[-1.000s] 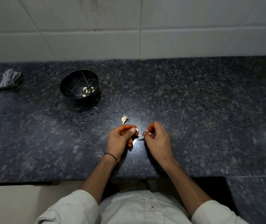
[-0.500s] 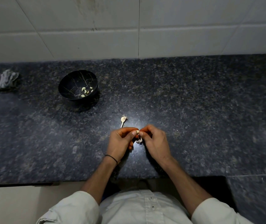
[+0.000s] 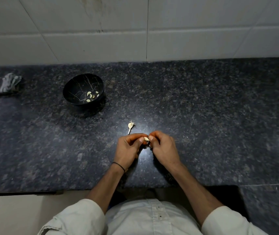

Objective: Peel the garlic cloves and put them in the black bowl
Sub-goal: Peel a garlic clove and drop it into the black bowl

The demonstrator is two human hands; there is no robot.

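A pale garlic clove (image 3: 146,138) is pinched between the fingertips of my left hand (image 3: 129,149) and my right hand (image 3: 164,147), just above the dark granite counter (image 3: 203,124). Both hands have curled fingers and meet at the clove. The black bowl (image 3: 77,85) with thin gold veins stands at the back left and holds several peeled cloves (image 3: 91,96). A garlic stem with bits of skin (image 3: 130,126) lies on the counter just beyond my hands.
A crumpled cloth (image 3: 4,84) lies at the far left of the counter. A white tiled wall (image 3: 135,28) rises behind the counter. The counter's front edge runs just below my forearms.
My hands, apart a second ago, have come together, and both now pinch the clove. The bowl and the stem have not moved.
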